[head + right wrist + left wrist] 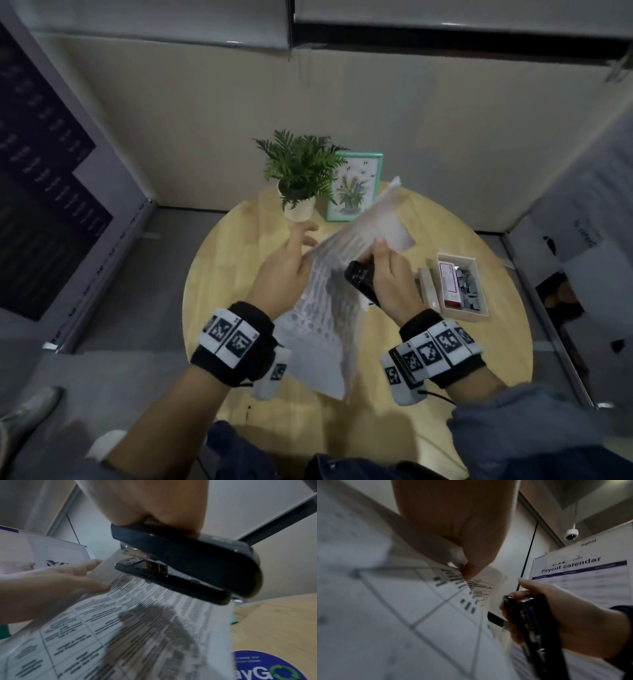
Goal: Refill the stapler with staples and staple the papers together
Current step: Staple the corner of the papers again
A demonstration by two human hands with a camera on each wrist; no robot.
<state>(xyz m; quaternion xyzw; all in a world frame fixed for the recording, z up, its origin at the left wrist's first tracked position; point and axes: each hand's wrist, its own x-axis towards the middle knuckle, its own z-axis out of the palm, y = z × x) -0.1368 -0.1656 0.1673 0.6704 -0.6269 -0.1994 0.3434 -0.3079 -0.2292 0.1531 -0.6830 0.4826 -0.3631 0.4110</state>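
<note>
Printed papers (329, 308) are held up, tilted, over the round wooden table (222, 281). My left hand (305, 236) holds them at their upper left edge; in the left wrist view its thumb and finger (464, 568) pinch the sheet (402, 608). My right hand (383, 253) grips a black stapler (359, 281) on the papers' right side. In the right wrist view the stapler (188, 563) has its mouth at the papers' (137, 628) top edge. Whether paper sits inside the mouth I cannot tell. The left hand's fingers (96, 573) lie along the sheet.
A white box (459, 253) holding a red staple packet (449, 284) and dark pieces stands right of my hands. A potted plant (301, 171) and a green picture frame (356, 185) stand at the table's far edge. A blue round sticker (265, 669) lies on the table (274, 622).
</note>
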